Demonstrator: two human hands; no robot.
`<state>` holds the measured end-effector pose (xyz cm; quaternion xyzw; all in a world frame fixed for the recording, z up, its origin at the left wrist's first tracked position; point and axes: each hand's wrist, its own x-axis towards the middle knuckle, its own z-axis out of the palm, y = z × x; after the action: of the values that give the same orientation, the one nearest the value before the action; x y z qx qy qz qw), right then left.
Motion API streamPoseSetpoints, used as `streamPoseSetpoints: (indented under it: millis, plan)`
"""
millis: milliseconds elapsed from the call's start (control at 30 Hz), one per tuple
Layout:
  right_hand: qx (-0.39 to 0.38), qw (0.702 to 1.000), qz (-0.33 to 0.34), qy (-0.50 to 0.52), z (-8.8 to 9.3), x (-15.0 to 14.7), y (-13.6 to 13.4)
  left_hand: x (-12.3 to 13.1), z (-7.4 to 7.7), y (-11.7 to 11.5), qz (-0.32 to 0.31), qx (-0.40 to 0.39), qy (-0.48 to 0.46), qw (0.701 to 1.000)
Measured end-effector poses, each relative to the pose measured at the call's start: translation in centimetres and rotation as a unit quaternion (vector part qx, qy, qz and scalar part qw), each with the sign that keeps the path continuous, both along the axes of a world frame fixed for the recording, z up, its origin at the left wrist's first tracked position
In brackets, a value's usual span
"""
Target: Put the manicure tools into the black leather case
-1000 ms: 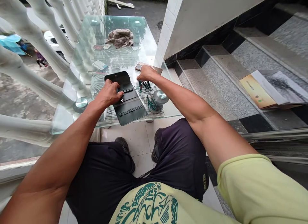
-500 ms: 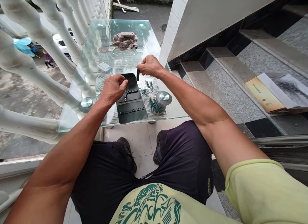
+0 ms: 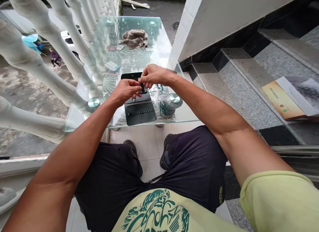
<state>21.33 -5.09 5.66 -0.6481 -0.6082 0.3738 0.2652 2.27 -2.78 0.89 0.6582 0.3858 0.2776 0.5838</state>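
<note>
Above the glass table (image 3: 119, 64), my left hand (image 3: 128, 90) and my right hand (image 3: 152, 75) meet at the fingertips. The right fingers pinch a slim black piece (image 3: 142, 86), whose kind I cannot make out; a small shiny bit shows at its top. My left thumb and fingers close at that same spot, and what they grip is hidden. Under both hands lies an open black tool case (image 3: 141, 117) with a row of elastic loops. A silver tool tip (image 3: 134, 100) shows in it just below my left hand.
Right of the case are small scissors (image 3: 159, 89) and a clear container of green-handled tools (image 3: 163, 109), beside a round metal table fitting (image 3: 174, 98). A crumpled cloth (image 3: 134, 38) and a card (image 3: 112, 66) lie farther back. White balusters (image 3: 62, 69) flank the left, stairs (image 3: 239, 79) the right.
My right hand has come left and down with the slim black piece, to my left hand. My left fingers have moved to meet it. The view has shifted slightly.
</note>
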Motion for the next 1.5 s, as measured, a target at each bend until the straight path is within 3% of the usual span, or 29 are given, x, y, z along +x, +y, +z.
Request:
streamPoseSetpoints:
  millis: [167, 433, 800, 1100, 1267, 1500]
  plan:
    - [0.021, 0.999, 0.016, -0.033, -0.2, -0.6, -0.4, 0.5, -0.2, 0.0, 0.013, -0.045, -0.012, 0.999]
    - [0.017, 0.997, 0.033, -0.068, 0.5, -1.0, -0.7, -0.6, -0.3, 0.6, -0.057, -0.122, -0.072, 0.988]
    - [0.046, 0.975, 0.061, -0.207, 0.0, -1.0, 0.0, 1.1, -0.6, 0.5, -0.028, -0.023, 0.014, 0.999]
    - [0.094, 0.948, 0.029, -0.304, -1.0, -1.3, 0.4, 1.9, -0.7, 0.5, -0.01, -0.033, -0.003, 0.999]
    - [0.129, 0.946, 0.021, -0.296, -1.5, -0.8, 0.7, 2.7, -1.1, 1.6, 0.012, -0.001, -0.02, 1.0]
    - [0.111, 0.961, 0.001, -0.254, -2.6, 0.4, 2.2, 3.4, -2.2, 4.3, 0.032, 0.064, 0.044, 0.996]
